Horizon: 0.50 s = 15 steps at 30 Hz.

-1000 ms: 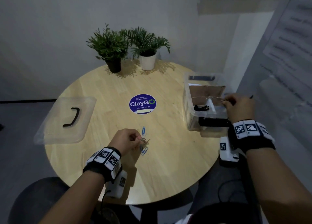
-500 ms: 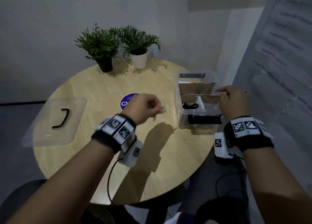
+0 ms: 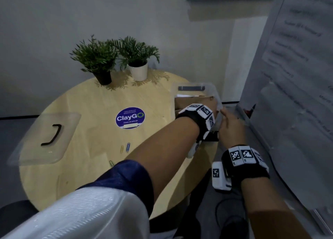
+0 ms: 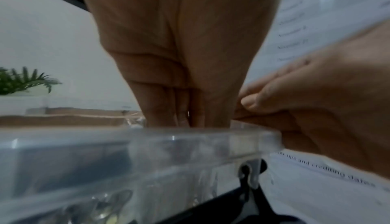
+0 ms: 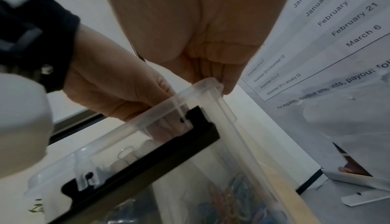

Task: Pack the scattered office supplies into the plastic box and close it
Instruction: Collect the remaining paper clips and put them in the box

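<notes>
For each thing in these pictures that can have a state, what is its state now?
plastic box: open, no lid on it, supplies inside.
lid: off, flat on the table, away from the box.
paper clips: loose on the table, not packed.
left hand: fingers reach down inside the box.
right hand: pinches the box rim.

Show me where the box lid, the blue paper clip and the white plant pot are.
box lid (image 3: 32, 145), head view, clear flat panel.
blue paper clip (image 3: 128, 147), head view, its middle.
white plant pot (image 3: 138, 72), head view, front wall.
</notes>
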{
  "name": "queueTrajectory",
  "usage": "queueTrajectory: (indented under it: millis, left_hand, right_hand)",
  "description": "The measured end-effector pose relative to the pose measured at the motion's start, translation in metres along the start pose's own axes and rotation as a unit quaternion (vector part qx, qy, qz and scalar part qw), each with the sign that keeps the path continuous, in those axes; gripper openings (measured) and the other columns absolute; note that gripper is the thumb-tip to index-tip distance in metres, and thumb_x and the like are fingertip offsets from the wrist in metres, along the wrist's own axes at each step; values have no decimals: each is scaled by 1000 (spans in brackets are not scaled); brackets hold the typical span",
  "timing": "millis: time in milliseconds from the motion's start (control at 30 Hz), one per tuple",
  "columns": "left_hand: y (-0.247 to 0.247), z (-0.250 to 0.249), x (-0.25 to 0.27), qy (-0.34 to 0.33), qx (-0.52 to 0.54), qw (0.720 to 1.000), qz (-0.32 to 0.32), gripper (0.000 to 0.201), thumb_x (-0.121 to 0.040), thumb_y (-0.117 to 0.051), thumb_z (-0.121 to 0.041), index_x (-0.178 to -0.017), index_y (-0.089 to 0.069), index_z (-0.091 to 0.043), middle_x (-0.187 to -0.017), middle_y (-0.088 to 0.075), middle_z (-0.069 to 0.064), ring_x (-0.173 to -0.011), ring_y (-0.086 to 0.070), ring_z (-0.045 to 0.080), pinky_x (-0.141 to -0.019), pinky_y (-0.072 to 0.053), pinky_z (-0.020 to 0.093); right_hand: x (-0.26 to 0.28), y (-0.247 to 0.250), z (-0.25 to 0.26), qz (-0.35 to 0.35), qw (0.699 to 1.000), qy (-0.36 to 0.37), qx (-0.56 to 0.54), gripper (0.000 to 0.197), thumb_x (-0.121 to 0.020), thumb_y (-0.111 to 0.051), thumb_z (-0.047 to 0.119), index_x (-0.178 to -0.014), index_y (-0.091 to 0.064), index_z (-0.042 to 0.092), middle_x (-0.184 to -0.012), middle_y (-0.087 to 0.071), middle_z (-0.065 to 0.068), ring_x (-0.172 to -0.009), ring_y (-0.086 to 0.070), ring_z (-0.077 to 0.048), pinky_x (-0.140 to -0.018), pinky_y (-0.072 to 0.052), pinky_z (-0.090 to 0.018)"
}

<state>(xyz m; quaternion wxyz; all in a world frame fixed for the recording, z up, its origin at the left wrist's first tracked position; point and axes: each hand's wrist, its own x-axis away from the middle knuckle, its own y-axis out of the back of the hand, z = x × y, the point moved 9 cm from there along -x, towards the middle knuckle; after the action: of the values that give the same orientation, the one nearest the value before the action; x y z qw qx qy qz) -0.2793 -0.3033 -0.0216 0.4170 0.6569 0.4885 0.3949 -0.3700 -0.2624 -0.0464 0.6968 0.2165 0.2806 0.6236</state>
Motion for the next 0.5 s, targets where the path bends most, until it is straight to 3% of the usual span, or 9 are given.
queueTrajectory:
  millis: [67, 167, 267, 400, 500]
  left_hand:
    - [18, 7, 16, -1, 26, 1000, -10, 34, -93, -55, -22, -122, -58, -4, -122, -61, 11, -115, -58, 25, -57, -33, 15]
    - [51, 44, 55, -12, 77, 995, -62, 23, -89, -60, -22, -107, -71, -13, -109, -70, 4, -103, -64, 19, -79, -45, 21]
    - [60, 121, 116, 46, 116, 989, -83, 20, -91, -59, -19, -106, -71, -16, -108, -72, 1, -95, -64, 14, -77, -39, 17]
    - [15, 247, 202, 207, 70, 976, -3, 22, -90, -60, -19, -110, -69, -18, -114, -71, 2, -100, -66, 20, -85, -45, 23]
    - [-26, 286, 242, 247, 79, 964, 56, 27, -89, -59, -18, -115, -66, -19, -117, -68, 0, -99, -64, 19, -85, -46, 24]
  right_hand:
    - [0, -2, 0, 12, 1000, -1, -4, 39, -101, -31, 19, -136, -48, 13, -136, -54, -14, -119, -54, -34, -98, -43, -38]
    - [2, -2, 12, 3, 999, 27, 23, 39, -100, -33, 14, -136, -46, 7, -139, -49, -15, -124, -49, -32, -102, -39, -38]
    - [17, -8, 48, -35, 993, 110, 34, 36, -95, -41, 10, -129, -50, 5, -137, -49, -13, -128, -44, -29, -105, -36, -39]
    - [65, -44, 121, -48, 967, 248, 16, 27, -87, -47, 7, -110, -60, 5, -115, -57, -12, -108, -50, -27, -93, -38, -33]
    - [100, -100, 151, 8, 950, 312, 34, 22, -84, -52, 5, -104, -61, 7, -105, -57, -8, -98, -53, -23, -82, -46, -33]
